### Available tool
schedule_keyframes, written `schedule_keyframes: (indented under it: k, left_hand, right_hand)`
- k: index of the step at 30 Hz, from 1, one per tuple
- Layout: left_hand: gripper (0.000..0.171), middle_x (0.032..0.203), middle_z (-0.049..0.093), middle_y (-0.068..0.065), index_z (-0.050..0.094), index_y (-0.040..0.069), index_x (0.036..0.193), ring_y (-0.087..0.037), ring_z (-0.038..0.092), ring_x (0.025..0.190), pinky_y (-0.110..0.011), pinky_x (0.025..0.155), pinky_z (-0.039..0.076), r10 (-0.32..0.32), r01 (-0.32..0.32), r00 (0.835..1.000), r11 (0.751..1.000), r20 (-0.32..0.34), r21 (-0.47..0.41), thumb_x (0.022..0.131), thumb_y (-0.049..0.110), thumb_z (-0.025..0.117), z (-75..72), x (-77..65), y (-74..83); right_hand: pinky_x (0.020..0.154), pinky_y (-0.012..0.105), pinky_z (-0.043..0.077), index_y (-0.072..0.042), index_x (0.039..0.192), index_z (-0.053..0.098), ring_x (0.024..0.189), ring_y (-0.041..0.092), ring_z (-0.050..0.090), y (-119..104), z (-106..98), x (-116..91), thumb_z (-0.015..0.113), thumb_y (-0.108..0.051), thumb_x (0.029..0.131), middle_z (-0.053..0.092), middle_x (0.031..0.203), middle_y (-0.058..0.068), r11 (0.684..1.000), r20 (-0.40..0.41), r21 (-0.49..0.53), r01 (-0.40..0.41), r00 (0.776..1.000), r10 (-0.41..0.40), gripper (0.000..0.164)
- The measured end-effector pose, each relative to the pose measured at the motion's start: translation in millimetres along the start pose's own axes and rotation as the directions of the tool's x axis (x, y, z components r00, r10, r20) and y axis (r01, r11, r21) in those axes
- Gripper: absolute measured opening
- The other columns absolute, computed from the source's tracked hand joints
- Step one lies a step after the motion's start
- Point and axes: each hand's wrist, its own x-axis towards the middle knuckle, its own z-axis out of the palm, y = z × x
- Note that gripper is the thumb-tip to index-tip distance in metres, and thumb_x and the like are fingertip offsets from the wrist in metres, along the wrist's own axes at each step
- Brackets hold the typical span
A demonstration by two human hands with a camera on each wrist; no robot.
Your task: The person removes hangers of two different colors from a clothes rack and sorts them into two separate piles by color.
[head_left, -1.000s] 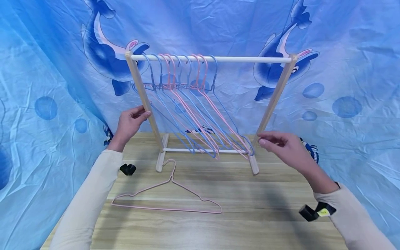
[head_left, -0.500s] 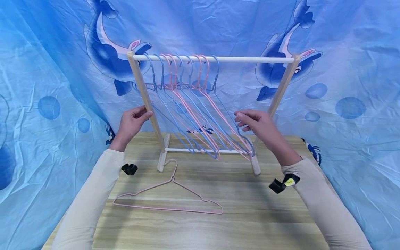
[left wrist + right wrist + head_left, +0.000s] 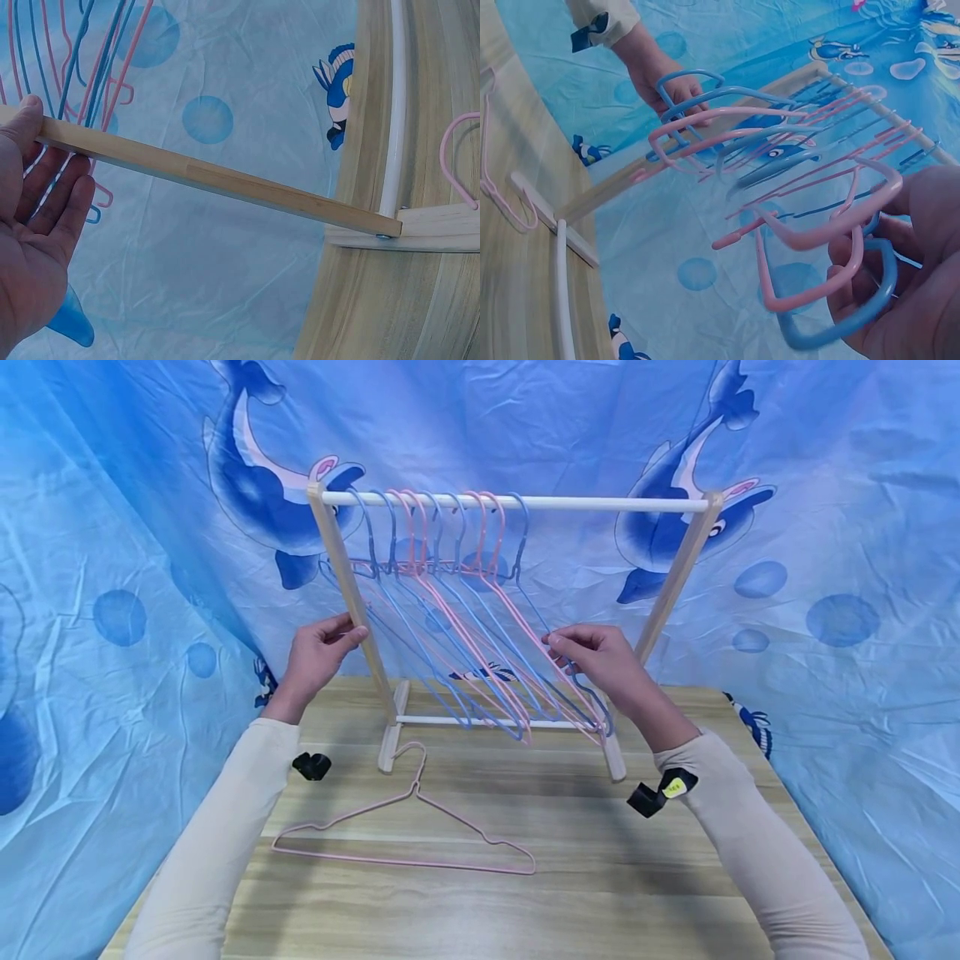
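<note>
We log the rack (image 3: 585,503) at 12 o'clock; hung hangers (image 3: 425,560), the blue hanger (image 3: 840,336) endmost toward 3; loose pink hanger (image 3: 405,862) at 7. Left hand (image 3: 318,656), 9, pinches the rack; right hand (image 3: 603,660), 3, beside the blue hanger: we cannot tell whether pinching.

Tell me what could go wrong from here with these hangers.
Tangling: the right hand is at the rightmost blue hanger, and pink hangers hang close beside it, so a pull might drag them along.

Shifting: the left hand pinches the rack's left post; a sharp tug could twist the rack if that grip slips.

Snagging: the loose pink hanger lies with its hook by the left foot; a shifting rack might catch it.
</note>
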Motion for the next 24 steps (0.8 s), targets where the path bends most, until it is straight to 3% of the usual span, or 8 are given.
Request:
schedule_keyframes:
  k: [15,24]
  left_hand:
    - [0.058,0.134,0.066,-0.017,0.060,0.014,0.144,-0.030,0.064,0.122,-0.047,0.108,0.050,0.000,0.000,1.000,1.000,0.003,-0.001,0.098,0.048,0.065,0.5,-0.5,0.7]
    - [0.058,0.133,0.067,-0.018,0.060,0.014,0.144,-0.030,0.065,0.122,-0.047,0.108,0.050,0.001,-0.001,1.000,1.000,-0.002,0.003,0.098,0.048,0.065,0.6,-0.4,0.5]
  right_hand:
    - [0.068,0.020,0.055,0.005,0.121,0.071,0.079,0.014,0.061,-0.1,-1.7,-1.2,0.063,-0.020,0.104,0.072,0.088,0.000,0.999,-0.103,0.016,0.049,0.994,-0.047,0.031]
    - [0.070,0.021,0.056,0.000,0.119,0.073,0.083,0.015,0.062,-6.9,-4.4,-6.2,0.062,-0.025,0.105,0.071,0.091,0.001,0.989,-0.124,-0.118,0.093,0.986,-0.107,0.031]
